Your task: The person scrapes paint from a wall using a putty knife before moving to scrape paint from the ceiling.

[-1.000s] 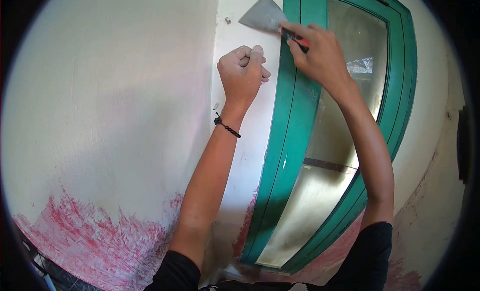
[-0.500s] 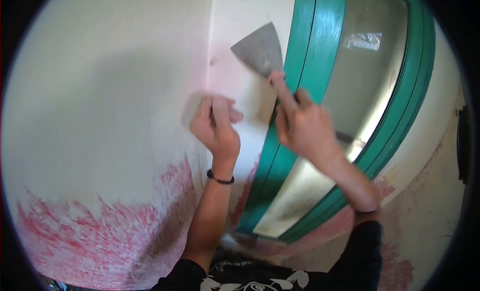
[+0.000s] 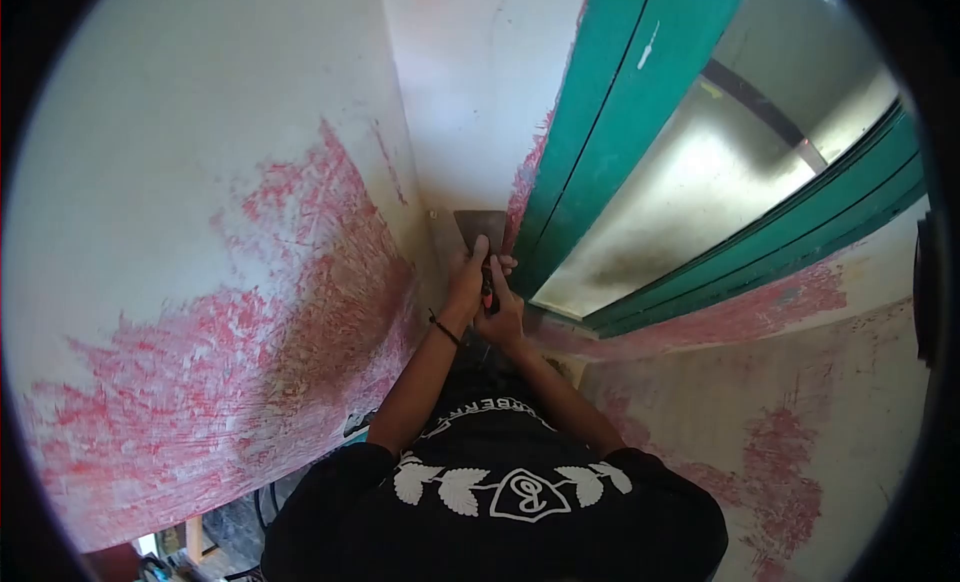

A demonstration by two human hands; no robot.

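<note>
A wide putty knife (image 3: 482, 225) is held low by the narrow wall strip between the corner and the green frame, its blade pointing away from me and overlapping the wall. My right hand (image 3: 503, 317) is closed around its handle, which shows black and red. Beside it, my left hand (image 3: 466, 284), with a dark bracelet at the wrist, is closed on the tool as well, its thumb lying along the base of the blade. The white wall strip (image 3: 470, 102) has a ragged reddish band along the green frame.
A green wooden frame (image 3: 590, 122) with a glass pane (image 3: 690, 212) stands to the right. On the left wall (image 3: 200, 162), the lower part has scraped red and white patches (image 3: 230, 382). Cables and a wooden piece (image 3: 195, 540) lie on the floor at lower left.
Both hands have come down with the putty knife, from beside the green frame to low by the corner. My left hand, apart from the tool before, now grips it too. The view tilts further down.
</note>
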